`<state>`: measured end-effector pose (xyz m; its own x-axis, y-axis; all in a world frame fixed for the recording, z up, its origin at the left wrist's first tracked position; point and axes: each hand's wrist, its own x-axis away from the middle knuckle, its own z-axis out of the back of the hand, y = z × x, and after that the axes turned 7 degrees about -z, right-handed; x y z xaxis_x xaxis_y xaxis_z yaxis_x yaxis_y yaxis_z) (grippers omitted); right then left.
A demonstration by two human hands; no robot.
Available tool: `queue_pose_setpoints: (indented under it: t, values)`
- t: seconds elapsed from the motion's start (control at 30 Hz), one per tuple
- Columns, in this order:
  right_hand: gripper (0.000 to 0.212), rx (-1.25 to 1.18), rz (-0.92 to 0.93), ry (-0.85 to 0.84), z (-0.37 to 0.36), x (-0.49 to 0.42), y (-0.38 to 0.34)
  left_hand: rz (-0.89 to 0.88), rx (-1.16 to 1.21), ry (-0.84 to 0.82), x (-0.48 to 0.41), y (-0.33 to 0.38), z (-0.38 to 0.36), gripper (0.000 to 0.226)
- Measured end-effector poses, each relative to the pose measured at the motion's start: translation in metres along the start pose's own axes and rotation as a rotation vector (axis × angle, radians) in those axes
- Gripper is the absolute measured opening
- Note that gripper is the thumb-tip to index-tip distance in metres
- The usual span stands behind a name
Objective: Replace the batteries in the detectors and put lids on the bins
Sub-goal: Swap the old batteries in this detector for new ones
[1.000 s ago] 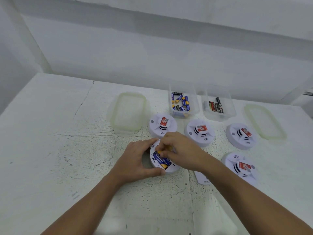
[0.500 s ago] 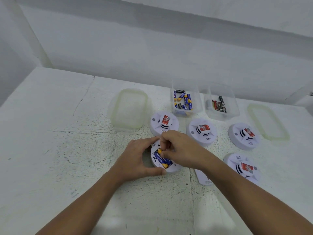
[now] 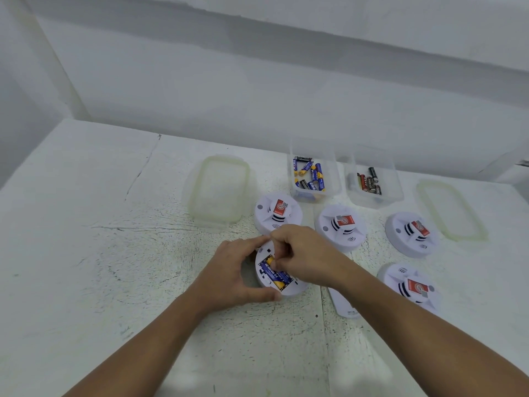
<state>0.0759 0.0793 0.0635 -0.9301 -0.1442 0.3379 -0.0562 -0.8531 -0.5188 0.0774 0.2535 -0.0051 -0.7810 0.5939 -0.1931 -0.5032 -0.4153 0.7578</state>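
A white round detector [image 3: 294,289] lies upside down in the middle of the table, its battery bay open with blue-and-yellow batteries [image 3: 272,275] inside. My left hand [image 3: 233,272] grips its left rim. My right hand [image 3: 307,253] has its fingertips pinched on a battery end in the bay. The detector's cover [image 3: 342,306] lies just right of it, partly under my right forearm. Several more detectors stand face up: [image 3: 277,213], [image 3: 340,226], [image 3: 410,233], [image 3: 410,287]. Behind them are a clear bin [image 3: 313,173] of blue batteries and a clear bin [image 3: 372,181] of dark batteries.
A clear lid [image 3: 219,190] lies left of the bins, and a second lid [image 3: 450,209] lies at the far right. A white wall rises just behind the bins. The white table [image 3: 86,253] is scuffed and runs wide to the left.
My right fingers have shifted slightly up along the battery bay. My left hand keeps its grip on the detector. The view has tilted a little.
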Motion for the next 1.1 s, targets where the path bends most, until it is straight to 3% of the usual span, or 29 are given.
queue_pose_setpoints:
  t: [0.23,0.43,0.57,0.67,0.9,1.1]
  values:
    - [0.018,-0.022,0.008,0.085,-0.006,0.009,0.003,-0.032,0.049,0.011,-0.001,0.006,0.004,0.079]
    - [0.009,-0.057,0.057,0.33,-0.027,0.032,0.015,-0.072,0.072,0.026,-0.001,0.008,0.005,0.076]
    - [0.009,-0.033,-0.038,0.551,-0.035,0.057,0.033,-0.057,0.051,0.0,-0.001,0.003,0.004,0.069]
    - [0.008,0.025,-0.209,0.654,-0.04,0.073,0.051,-0.057,0.047,-0.008,-0.001,0.003,0.002,0.069]
    - [0.021,0.441,-0.322,0.571,-0.067,0.086,0.066,-0.062,0.035,-0.032,-0.002,-0.007,-0.001,0.077]
    - [0.015,0.408,-0.396,0.513,-0.071,0.087,0.073,-0.067,0.032,-0.072,-0.002,-0.011,-0.003,0.082]
